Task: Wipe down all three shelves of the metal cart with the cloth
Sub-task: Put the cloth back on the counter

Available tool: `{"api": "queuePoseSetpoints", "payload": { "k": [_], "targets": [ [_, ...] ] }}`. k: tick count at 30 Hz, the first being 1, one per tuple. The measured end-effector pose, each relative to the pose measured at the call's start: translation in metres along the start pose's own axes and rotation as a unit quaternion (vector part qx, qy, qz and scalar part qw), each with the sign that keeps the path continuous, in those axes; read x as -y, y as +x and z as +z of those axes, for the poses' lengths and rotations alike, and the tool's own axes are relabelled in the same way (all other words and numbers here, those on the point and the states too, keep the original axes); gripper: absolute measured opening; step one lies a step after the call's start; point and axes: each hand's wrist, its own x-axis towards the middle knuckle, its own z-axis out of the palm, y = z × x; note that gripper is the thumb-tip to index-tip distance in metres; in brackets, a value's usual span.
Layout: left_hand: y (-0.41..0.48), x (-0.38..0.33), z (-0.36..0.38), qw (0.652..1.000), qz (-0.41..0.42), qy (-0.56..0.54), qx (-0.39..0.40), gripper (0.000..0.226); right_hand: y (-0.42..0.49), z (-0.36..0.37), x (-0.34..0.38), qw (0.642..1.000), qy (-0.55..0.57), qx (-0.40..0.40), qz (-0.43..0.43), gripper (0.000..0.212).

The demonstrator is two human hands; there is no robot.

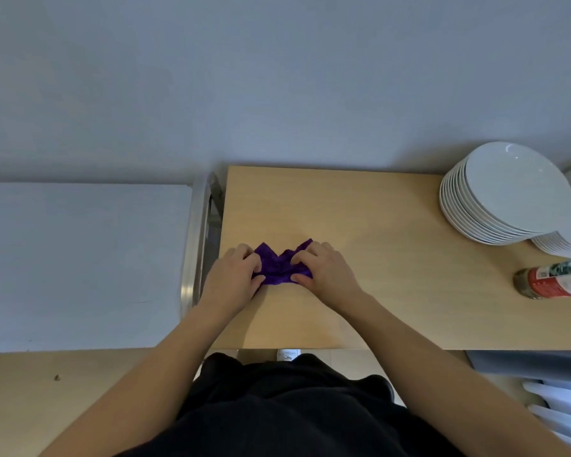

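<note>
One pale wooden table (393, 275) fills the right side; white board (80, 265) lies flat at left. Stack of white plates (495, 206) on the table's far right. Sliver of metal cart (197, 245) shows between board and table, shelves hidden. Left hand (234, 275) and right hand (323, 272), fingers curled, each pinch one end of the purple cloth (279, 268), bunched on the table near its left edge. Red-labelled jar (551, 282) lies sideways, just nearer than the plates.

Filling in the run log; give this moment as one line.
left hand: grips cloth | right hand: grips cloth | cloth: bunched on wooden table | metal cart: beside table
</note>
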Motion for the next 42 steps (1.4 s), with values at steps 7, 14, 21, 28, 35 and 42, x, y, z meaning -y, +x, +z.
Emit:
{"api": "queuePoseSetpoints", "payload": {
  "k": [7,14,21,28,35,42],
  "targets": [
    [-0.003,-0.014,-0.001,0.994,-0.056,0.054,0.071,0.011,-0.012,-0.001,0.004,0.996,0.048,0.035,-0.071,0.022],
    [-0.001,-0.012,0.0,0.989,-0.086,0.078,-0.096,0.005,0.002,0.002,0.004,0.997,0.037,-0.064,-0.016,0.031],
    [-0.015,-0.001,0.028,0.999,0.024,-0.013,-0.022,0.016,-0.028,0.031,0.006,0.997,-0.009,-0.058,-0.054,0.039],
    [-0.033,0.0,0.03,0.998,0.056,0.001,-0.037,0.019,-0.031,0.031,0.008,0.994,0.012,-0.075,-0.082,0.012],
    [-0.046,-0.011,0.034,0.993,0.102,0.005,-0.052,0.029,-0.03,0.018,0.012,0.994,0.01,-0.05,-0.094,0.024],
    [-0.049,-0.008,0.048,0.999,0.033,0.009,-0.022,0.042,-0.03,0.04,0.011,0.995,-0.047,-0.06,-0.064,0.014]
  ]
}}
